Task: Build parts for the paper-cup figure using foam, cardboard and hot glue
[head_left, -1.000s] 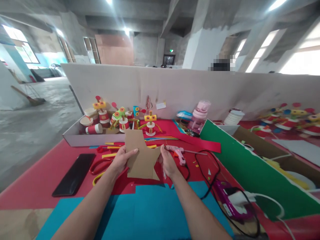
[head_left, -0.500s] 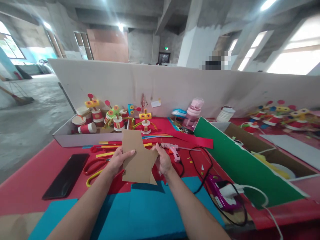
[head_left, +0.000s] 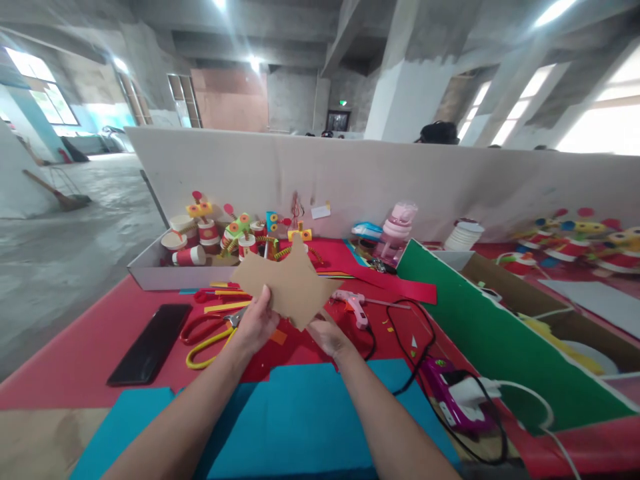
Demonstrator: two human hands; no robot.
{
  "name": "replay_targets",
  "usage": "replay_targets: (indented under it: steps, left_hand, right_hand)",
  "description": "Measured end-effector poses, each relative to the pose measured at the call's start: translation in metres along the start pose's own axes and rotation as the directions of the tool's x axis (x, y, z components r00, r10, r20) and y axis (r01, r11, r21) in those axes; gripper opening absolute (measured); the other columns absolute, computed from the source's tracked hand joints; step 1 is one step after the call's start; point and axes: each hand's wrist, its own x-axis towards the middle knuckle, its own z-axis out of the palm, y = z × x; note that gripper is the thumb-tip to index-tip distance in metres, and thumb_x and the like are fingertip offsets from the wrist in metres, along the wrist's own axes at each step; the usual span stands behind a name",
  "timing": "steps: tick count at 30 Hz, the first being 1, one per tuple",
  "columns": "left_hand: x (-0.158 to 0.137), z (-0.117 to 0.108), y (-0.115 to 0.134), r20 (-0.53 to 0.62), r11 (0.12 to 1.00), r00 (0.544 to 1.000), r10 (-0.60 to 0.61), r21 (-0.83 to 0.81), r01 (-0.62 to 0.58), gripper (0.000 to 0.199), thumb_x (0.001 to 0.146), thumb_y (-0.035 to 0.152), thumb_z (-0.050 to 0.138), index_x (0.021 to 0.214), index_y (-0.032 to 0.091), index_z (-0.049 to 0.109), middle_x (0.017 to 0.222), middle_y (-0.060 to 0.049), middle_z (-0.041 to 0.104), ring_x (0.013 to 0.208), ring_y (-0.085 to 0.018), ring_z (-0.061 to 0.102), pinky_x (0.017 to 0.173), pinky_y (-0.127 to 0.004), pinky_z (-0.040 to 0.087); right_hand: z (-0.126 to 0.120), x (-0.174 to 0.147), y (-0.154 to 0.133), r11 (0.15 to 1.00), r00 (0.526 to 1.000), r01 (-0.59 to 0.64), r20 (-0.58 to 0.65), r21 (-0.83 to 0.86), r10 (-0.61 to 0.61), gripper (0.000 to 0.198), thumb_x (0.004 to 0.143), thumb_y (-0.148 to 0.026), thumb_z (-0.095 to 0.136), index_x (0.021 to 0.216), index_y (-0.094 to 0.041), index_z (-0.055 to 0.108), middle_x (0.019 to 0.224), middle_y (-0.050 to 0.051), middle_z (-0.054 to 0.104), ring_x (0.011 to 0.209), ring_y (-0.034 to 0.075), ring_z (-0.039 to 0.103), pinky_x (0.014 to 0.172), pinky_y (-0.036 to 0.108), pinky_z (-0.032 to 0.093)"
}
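A brown piece of cardboard [head_left: 293, 283] with cut, uneven edges is held up over the table, one pointed part facing away from me. My left hand [head_left: 257, 327] grips its lower left edge, thumb on the near face and fingers behind. At the lower right edge, my right hand [head_left: 327, 333] holds it from below, with its fingertips partly hidden. Scissors [head_left: 210, 340] with red and yellow handles lie left of my left hand. Beyond my right hand rests a pink glue gun [head_left: 353, 307]. Blue sheets [head_left: 310, 420] lie beneath my forearms.
A black phone [head_left: 150, 343] lies at left. Paper-cup robot figures [head_left: 207, 230] stand in a white box [head_left: 175, 277] at the back. On the right are a purple power strip [head_left: 457, 397] with cables and a green-sided box [head_left: 480, 333]. A white partition [head_left: 350, 173] stands behind.
The cardboard has been turned and tilted, so its pointed part now faces away. Both hands have shifted their hold to its lower edges. The view has moved slightly left.
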Motion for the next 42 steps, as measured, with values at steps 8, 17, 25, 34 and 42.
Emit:
replay_targets:
  steps: [8,17,25,34,42]
  left_hand:
    - [0.004,-0.001,-0.002,-0.005,0.998,0.998,0.067,-0.013,-0.067,0.037,0.081,0.041,0.065,0.11,0.019,0.061,0.115,-0.006,0.069,0.113,-0.02,0.06,0.092,-0.029,0.051]
    - [0.01,-0.018,0.02,-0.165,0.985,0.983,0.086,0.165,-0.058,0.036,0.065,0.025,0.076,0.096,0.016,0.063,0.08,0.0,0.072,0.06,-0.011,0.064,0.049,-0.019,0.048]
    - [0.003,-0.015,0.027,0.147,0.958,0.985,-0.088,0.284,0.043,0.035,0.072,0.048,0.064,0.076,0.013,0.063,0.062,-0.004,0.066,0.047,-0.012,0.056,0.044,-0.023,0.045]
    - [0.006,-0.025,0.021,0.127,0.88,0.961,-0.247,0.444,0.168,0.037,0.063,0.03,0.079,0.094,0.013,0.069,0.078,-0.007,0.072,0.068,-0.017,0.066,0.064,-0.025,0.053]
    - [-0.009,-0.001,-0.014,0.275,0.835,0.93,-0.246,0.548,0.059,0.033,0.071,0.042,0.072,0.09,0.015,0.07,0.078,-0.007,0.071,0.064,-0.015,0.063,0.059,-0.022,0.048]
  right_hand:
    - [0.002,0.003,-0.008,0.999,0.999,-0.014,0.041,-0.05,0.016,0.041,0.066,-0.025,0.073,0.105,-0.023,0.064,0.101,0.002,0.071,0.102,0.02,0.063,0.09,0.036,0.05]
    - [-0.013,0.007,-0.023,0.997,0.993,0.053,-0.1,-0.052,-0.058,0.034,0.072,-0.039,0.071,0.101,-0.022,0.065,0.1,0.002,0.072,0.083,0.019,0.067,0.064,0.03,0.054]
    - [-0.03,0.011,-0.039,0.962,0.881,0.266,-0.39,-0.06,-0.267,0.029,0.069,-0.038,0.072,0.092,-0.022,0.064,0.089,-0.001,0.072,0.06,0.011,0.058,0.046,0.02,0.042]
    - [-0.033,0.007,-0.042,0.979,0.903,0.202,-0.385,-0.006,-0.189,0.032,0.067,-0.043,0.074,0.091,-0.023,0.066,0.089,0.001,0.073,0.077,0.019,0.068,0.064,0.029,0.054]
    - [-0.013,0.006,-0.022,0.977,0.926,0.197,-0.344,0.08,-0.158,0.045,0.063,-0.036,0.079,0.103,-0.023,0.061,0.11,0.002,0.07,0.1,0.022,0.066,0.083,0.036,0.055]
